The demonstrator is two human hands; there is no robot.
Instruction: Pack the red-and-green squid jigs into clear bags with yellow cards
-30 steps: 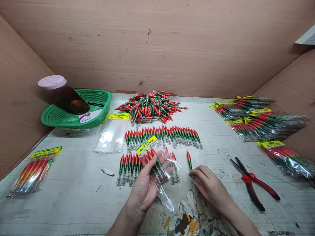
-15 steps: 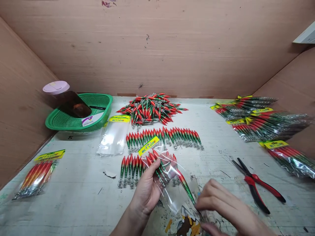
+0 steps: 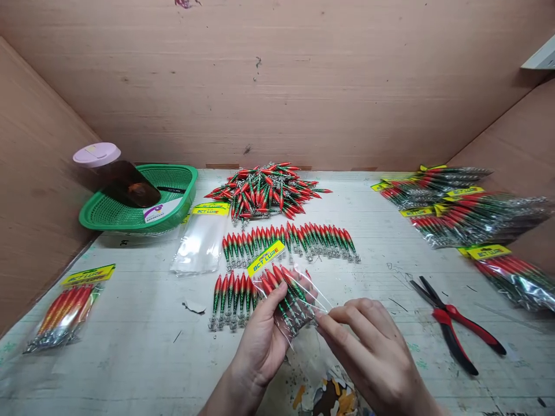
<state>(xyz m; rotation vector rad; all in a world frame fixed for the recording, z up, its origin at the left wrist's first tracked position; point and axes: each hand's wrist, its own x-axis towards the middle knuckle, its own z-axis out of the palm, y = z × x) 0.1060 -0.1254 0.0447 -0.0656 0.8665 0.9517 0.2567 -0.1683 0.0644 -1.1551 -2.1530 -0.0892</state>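
Note:
My left hand point(image 3: 259, 341) is closed around a clear plastic bag with a yellow header card point(image 3: 266, 259), thumb on its front. Several red-and-green squid lures point(image 3: 281, 306) lie side by side inside, red tips toward the card and wire hooks toward me. At the bag's mouth, the fingers of my right hand point(image 3: 368, 341) are pinched at the hook end of one lure point(image 3: 295, 279) that lies within the bag. Beyond the hands, a row of matching lures point(image 3: 229, 294) lies partly hidden behind the bag, with a longer row point(image 3: 321, 240) farther back.
A lure pile point(image 3: 269, 193) sits near the back wall. Flat bags point(image 3: 203, 242) and a green basket point(image 3: 182, 202) with a bottle point(image 3: 130, 182) are left. A filled bag point(image 3: 73, 306) lies far left. Pliers point(image 3: 455, 323) and filled packs point(image 3: 463, 216) lie right.
My right hand has moved up and left to the bag, and the lure it holds has gone from outside the mouth to inside. The left hand stays nearly in place.

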